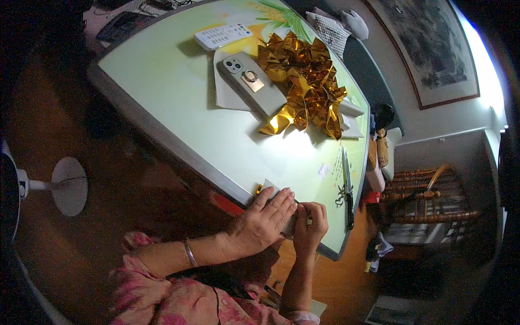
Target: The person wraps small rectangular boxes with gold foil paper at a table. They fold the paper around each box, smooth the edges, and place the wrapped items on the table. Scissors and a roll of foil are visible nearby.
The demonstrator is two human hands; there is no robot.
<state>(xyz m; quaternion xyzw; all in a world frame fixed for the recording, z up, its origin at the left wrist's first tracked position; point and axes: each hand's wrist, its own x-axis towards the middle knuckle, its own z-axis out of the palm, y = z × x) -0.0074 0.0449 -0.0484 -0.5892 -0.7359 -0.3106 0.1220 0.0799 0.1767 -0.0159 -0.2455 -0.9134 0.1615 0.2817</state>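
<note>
At the table's near edge, my left hand point(266, 221) lies flat over a small piece of gold foil paper, fingers close together. Its pale side point(269, 185) and a glint of gold show past the fingertips. My right hand point(312, 225) curls beside it, thumb and fingers pinching the near end of the same piece. Most of the piece is hidden under my hands. Farther back sits a heap of folded gold foil pieces point(302, 77). A phone point(256, 85) in a pale case with a ring holder lies against the heap, on a pale sheet point(227, 95).
A black-handled knife point(348, 191) lies along the table's right edge, beside printed writing and flowers on the tabletop point(195, 101). A white remote control point(222, 36) is at the far left. A white round-based stand point(70, 186) stands on the floor, left; a bamboo chair point(422, 195) is right.
</note>
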